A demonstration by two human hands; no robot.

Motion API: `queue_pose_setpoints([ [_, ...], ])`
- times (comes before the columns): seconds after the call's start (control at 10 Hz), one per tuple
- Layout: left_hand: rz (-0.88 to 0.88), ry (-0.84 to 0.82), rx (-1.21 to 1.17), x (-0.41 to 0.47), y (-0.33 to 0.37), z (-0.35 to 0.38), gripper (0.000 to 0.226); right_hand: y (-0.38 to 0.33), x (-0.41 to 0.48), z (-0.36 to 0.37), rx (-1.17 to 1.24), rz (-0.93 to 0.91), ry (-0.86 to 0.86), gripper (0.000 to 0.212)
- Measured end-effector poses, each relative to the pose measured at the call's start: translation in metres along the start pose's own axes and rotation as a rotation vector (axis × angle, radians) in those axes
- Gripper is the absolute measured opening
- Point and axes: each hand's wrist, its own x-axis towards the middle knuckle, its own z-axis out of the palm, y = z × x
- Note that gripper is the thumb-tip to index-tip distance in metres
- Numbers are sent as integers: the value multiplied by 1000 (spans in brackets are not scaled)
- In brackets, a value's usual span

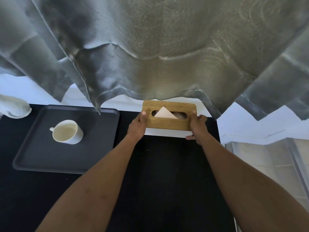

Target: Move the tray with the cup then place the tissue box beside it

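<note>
A white tissue box with a wooden lid [168, 123] and a pale tissue poking out of its slot is at the far edge of the black table, right of centre. My left hand [138, 125] grips its left end and my right hand [198, 128] grips its right end. To the left lies a dark grey tray [41, 156], and on it stands a white cup [67, 132] holding pale liquid. A strip of black table separates the tray's right edge from the box.
Grey curtains [158, 47] hang over the far side, their hem just above the box and the tray's back edge. A white rounded object [14, 107] sits at the far left. The black table [167, 173] ends at the right, with tiled floor [267, 164] beyond.
</note>
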Motion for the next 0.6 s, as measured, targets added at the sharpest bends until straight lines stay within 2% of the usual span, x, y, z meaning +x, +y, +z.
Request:
queue_pose_setpoints([
  [0.1,-26,-44,-15,-8,-4,-3,77,3,-7,-3,7,10,10,64],
  [0.2,-34,22,-6,-18,-3,-5,70,11,-16,-4,-21,-16,38,64],
  [0.4,40,92,115,-42,8,-12,70,16,-48,-7,-65,-126,55,67],
  [0.6,133,89,185,-74,7,-15,66,18,-85,-10,-76,-192,70,65],
])
